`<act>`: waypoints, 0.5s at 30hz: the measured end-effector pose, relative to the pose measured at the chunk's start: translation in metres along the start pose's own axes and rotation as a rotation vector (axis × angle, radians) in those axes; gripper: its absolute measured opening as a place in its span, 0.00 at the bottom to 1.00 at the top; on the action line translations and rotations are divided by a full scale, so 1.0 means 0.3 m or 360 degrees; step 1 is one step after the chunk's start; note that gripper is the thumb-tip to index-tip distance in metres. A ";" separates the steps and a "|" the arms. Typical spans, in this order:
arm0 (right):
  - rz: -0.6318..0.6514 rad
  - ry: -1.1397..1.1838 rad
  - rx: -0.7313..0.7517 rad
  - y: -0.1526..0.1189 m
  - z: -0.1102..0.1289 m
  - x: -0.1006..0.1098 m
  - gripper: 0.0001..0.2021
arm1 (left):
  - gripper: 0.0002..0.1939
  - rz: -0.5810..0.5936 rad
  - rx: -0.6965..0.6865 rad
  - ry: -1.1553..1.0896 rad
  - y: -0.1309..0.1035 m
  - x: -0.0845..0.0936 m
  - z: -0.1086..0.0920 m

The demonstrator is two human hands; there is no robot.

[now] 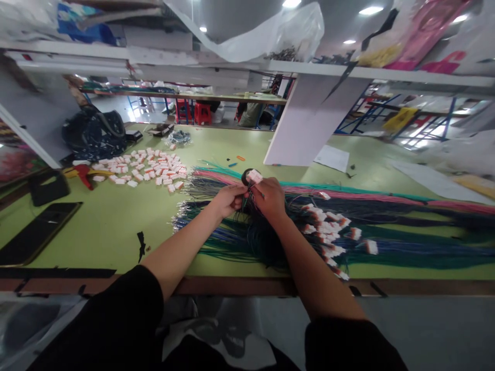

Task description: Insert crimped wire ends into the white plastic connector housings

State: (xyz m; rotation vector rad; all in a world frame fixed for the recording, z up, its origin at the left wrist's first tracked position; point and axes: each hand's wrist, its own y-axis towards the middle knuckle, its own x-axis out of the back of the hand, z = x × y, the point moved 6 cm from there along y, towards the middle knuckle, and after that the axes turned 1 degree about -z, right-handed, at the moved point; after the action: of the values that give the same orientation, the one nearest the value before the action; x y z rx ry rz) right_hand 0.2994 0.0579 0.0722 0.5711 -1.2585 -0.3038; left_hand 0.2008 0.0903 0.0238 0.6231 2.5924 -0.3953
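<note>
White connector at frame centre.
My left hand pinches its thin wires; my right hand closes round them. Uneven tugging could pull one loose from the housing.

Ceiling lamps glare while outer edges blur.

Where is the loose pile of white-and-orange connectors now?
In the head view, the pile lies on the left part of the green table, beside the red-and-yellow tool, left of and beyond the left hand.
</note>
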 end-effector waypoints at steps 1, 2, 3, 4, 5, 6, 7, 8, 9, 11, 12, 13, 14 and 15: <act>-0.0047 0.0033 0.0013 -0.005 0.004 0.000 0.14 | 0.12 0.0032 0.0048 -0.0021 -0.003 0.002 0.004; -0.0085 0.0094 0.0010 -0.009 0.005 -0.002 0.14 | 0.12 0.0060 0.0093 -0.0039 -0.006 0.003 0.007; -0.0115 0.0183 -0.0012 -0.012 0.002 -0.007 0.14 | 0.12 0.0085 0.0133 -0.0054 -0.009 0.004 0.010; -0.0143 0.0303 -0.0052 -0.015 -0.004 -0.012 0.13 | 0.12 0.0108 0.0165 -0.0065 -0.011 0.005 0.012; -0.0167 0.0453 -0.0109 -0.016 -0.014 -0.020 0.12 | 0.12 0.0128 0.0188 -0.0075 -0.012 0.005 0.014; -0.0182 0.0629 -0.0177 -0.017 -0.025 -0.028 0.10 | 0.12 0.0144 0.0197 -0.0086 -0.011 0.005 0.016; -0.0168 0.0821 -0.0245 -0.016 -0.035 -0.040 0.09 | 0.11 0.0153 0.0189 -0.0099 -0.008 0.005 0.018; -0.0122 0.1023 -0.0302 -0.013 -0.040 -0.055 0.08 | 0.11 0.0154 0.0164 -0.0116 -0.004 0.004 0.019; -0.0044 0.1229 -0.0342 -0.010 -0.040 -0.070 0.07 | 0.11 0.0148 0.0123 -0.0136 0.001 0.002 0.021; 0.0107 0.1578 -0.0384 -0.004 -0.029 -0.091 0.07 | 0.09 0.0124 0.0014 -0.0180 0.008 -0.003 0.021; 0.0146 0.1689 -0.0397 -0.001 -0.022 -0.095 0.09 | 0.08 0.0113 -0.0042 -0.0197 0.010 -0.007 0.021; 0.0154 0.1748 -0.0409 0.002 -0.017 -0.094 0.11 | 0.08 0.0107 -0.0094 -0.0209 0.009 -0.011 0.019; 0.0143 0.1727 -0.0406 0.004 -0.014 -0.089 0.13 | 0.08 0.0109 -0.0139 -0.0215 0.007 -0.015 0.016; 0.0127 0.1693 -0.0418 0.004 -0.015 -0.083 0.15 | 0.09 0.0117 -0.0176 -0.0215 0.003 -0.018 0.010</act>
State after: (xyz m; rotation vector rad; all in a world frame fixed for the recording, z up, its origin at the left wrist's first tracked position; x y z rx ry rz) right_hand 0.2961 0.0728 0.0519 0.3576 -0.2044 -0.0595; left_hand 0.2067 0.0879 0.0237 0.6286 2.4363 -0.2592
